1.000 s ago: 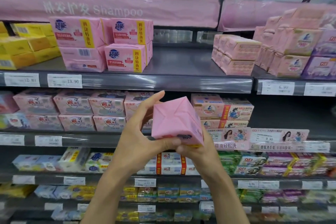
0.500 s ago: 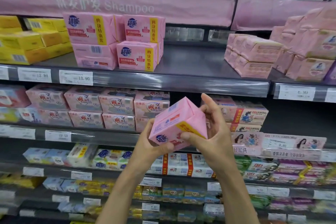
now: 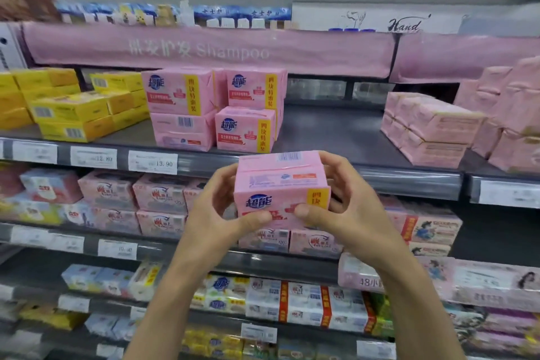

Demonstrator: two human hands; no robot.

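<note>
Pink soap pack (image 3: 282, 187) is held up in mid-air in front of the shelving, just below the front edge of the grey shelf (image 3: 336, 131) & right of the 13.90 price tag (image 3: 152, 162). It touches no shelf. Left hand (image 3: 216, 210) grips its left end, right hand (image 3: 347, 207) its right end. Both are curled round it, thumbs pressed on the printed front face near the bottom edge, fingers wrapped behind & over the sides. Barcode side faces up.

Handling, my guess: it looks like a multi-bar bundle in shiny film, so prob. dense & fairly heavy for its size, stiff as a block, not fragile. Film looks slick, & bars could shift vs. each other if squeezed at 1 corner. Best hold is the one shown: 2 hands on the short ends, thumbs front, fingers back.

Matching pink packs (image 3: 213, 108) sit stacked on the shelf just up-left of it. Yellow packs (image 3: 73, 108) lie further left, paler pink packs (image 3: 432, 128) at far right.
</note>
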